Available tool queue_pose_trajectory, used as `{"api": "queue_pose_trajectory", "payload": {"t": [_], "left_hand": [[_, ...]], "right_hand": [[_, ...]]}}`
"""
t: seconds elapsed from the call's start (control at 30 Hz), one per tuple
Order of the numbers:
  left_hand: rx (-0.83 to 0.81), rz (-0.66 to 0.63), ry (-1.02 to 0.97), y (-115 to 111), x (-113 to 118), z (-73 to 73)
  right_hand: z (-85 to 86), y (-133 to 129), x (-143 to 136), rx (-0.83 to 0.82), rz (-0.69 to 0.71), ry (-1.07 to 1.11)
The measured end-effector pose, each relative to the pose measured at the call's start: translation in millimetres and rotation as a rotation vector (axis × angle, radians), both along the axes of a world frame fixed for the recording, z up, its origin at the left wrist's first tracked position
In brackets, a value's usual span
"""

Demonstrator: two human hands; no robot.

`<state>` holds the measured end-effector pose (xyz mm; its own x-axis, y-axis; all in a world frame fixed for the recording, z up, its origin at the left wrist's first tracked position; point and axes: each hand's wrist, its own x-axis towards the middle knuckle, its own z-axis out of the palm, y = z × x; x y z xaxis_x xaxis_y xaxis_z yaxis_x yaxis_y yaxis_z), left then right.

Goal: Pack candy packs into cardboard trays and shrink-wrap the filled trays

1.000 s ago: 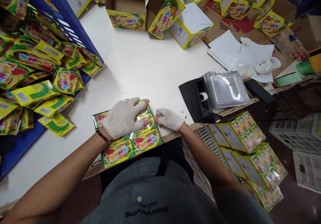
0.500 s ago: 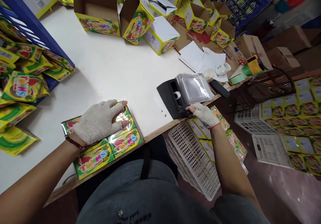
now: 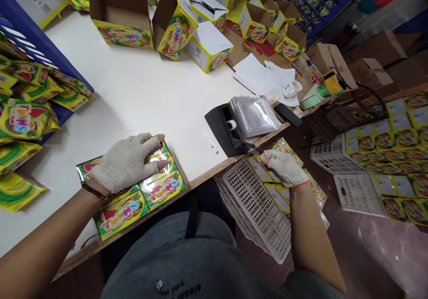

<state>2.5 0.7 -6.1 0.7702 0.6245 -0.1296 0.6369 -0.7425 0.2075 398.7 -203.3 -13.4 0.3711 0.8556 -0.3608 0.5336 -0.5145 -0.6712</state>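
Note:
My left hand (image 3: 125, 163), in a fingertip-less knit glove, lies flat with its fingers apart on a block of yellow-green TWINS candy boxes (image 3: 163, 187). Shiny clear wrap covers these boxes, which sit at the table's near edge. My right hand (image 3: 282, 167), gloved the same way, is closed in a pinch just off the table edge. A faint strip of clear tape (image 3: 257, 149) runs from its fingertips towards the black tape dispenser (image 3: 219, 131). A white roll core shows inside the dispenser.
A clear plastic lid or tray (image 3: 254, 117) lies against the dispenser. Open cartons (image 3: 129, 38) stand at the back. At left, a blue crate (image 3: 55, 58) holds candy packets. Below the table edge is a white crate (image 3: 256, 209) with wrapped boxes. A white cup (image 3: 292, 88) sits at right.
My right hand has moved away from the dispenser, right and down past the table edge, still pinched. My left hand stays on the wrapped boxes. The whole view has shifted slightly.

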Motion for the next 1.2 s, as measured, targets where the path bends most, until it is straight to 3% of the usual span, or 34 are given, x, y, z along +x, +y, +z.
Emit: {"api": "queue_pose_trajectory", "payload": {"t": [0.17, 0.3, 0.37, 0.47, 0.53, 0.6, 0.67, 0.73, 0.87, 1.1, 1.2], "left_hand": [[0.006, 0.001, -0.005, -1.2, 0.2, 1.8], [0.025, -0.018, 0.0, -3.3, -1.4, 2.2], [0.039, -0.025, 0.007, -4.6, -2.3, 2.0], [0.032, -0.018, 0.012, -6.5, -3.0, 2.4], [0.021, -0.008, 0.012, -7.7, -3.1, 2.9], [0.018, 0.0, 0.012, -8.8, -3.4, 2.8], [0.022, 0.005, 0.006, -9.8, -4.0, 1.8], [0.025, 0.008, -0.011, -10.4, -4.6, 0.3], [0.024, 0.008, -0.048, -11.0, -5.9, -2.2], [0.012, 0.0, -0.067, -10.5, -6.1, -2.6], [0.012, 0.0, -0.05, -10.4, -5.0, -1.0]], "right_hand": [[-39.4, 16.4, 2.9, -0.145, -0.011, -0.081], [-44.3, 21.0, -3.6, -0.32, 0.055, -0.194], [-32.9, 21.0, -15.4, -0.399, 0.146, -0.184], [2.6, 35.1, -48.9, -0.38, 0.4, -0.055], [32.6, 58.5, -78.7, -0.231, 0.693, 0.104], [57.1, 89.8, -108.8, -0.11, 0.885, 0.215], [66.9, 122.7, -134.3, -0.069, 1.026, 0.274], [59.5, 151.6, -152.5, -0.055, 1.1, 0.278], [19.5, 186.7, -168.1, -0.09, 1.154, 0.231], [-22.7, 196.4, -167.3, -0.148, 1.054, 0.326], [-47.2, 192.1, -170.1, -0.213, 0.916, 0.443]]}}
